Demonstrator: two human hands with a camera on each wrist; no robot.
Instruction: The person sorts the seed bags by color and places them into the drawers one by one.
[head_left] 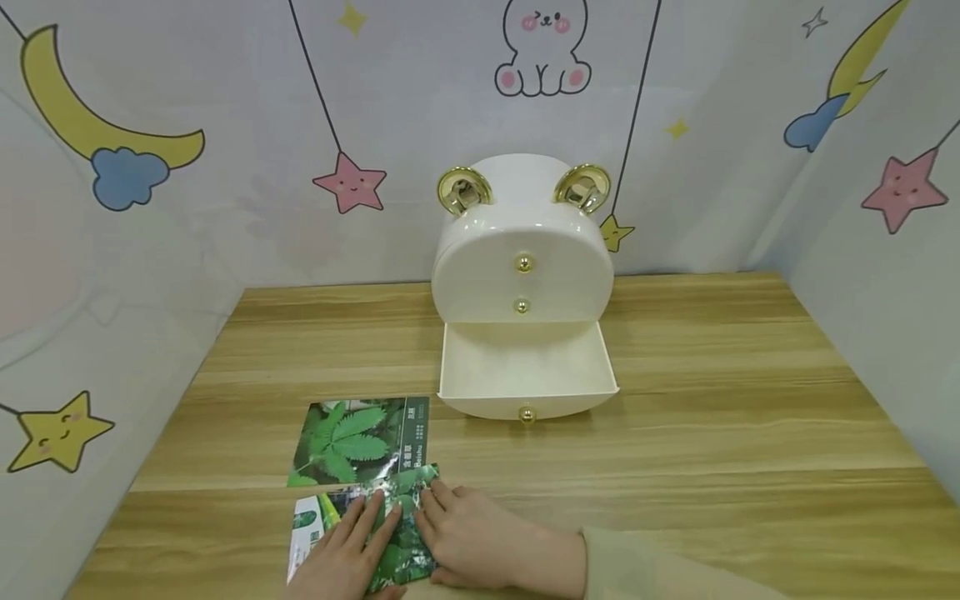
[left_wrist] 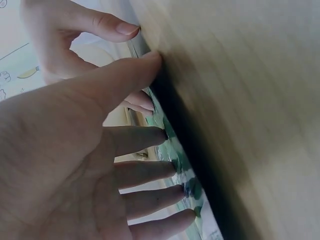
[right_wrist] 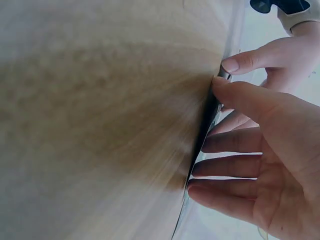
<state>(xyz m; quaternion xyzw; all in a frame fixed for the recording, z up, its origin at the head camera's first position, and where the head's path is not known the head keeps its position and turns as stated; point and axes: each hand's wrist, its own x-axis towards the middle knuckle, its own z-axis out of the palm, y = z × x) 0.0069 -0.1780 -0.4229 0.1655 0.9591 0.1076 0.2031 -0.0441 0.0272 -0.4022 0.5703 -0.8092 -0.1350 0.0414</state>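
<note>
A glossy packet (head_left: 408, 537) printed with green leaves lies on the wooden table, its left part white. My left hand (head_left: 347, 546) rests on it with spread, straight fingers. On the packet's right side, the fingers of my right hand (head_left: 480, 537) press its edge; they look fairly straight in the right wrist view. Both thumbs lie by the near edge in the wrist views. Just beyond is a second flat packet (head_left: 356, 442) with a fern-like leaf picture and a dark text strip; the nearer packet's top edge meets its lower edge.
A white rounded drawer box (head_left: 525, 237) with gold ear-shaped parts stands against the back wall. Its bottom drawer (head_left: 528, 362) is pulled out towards me, with nothing visible inside. Cartoon-printed sheets surround the wooden table (head_left: 720, 433) at the back and sides.
</note>
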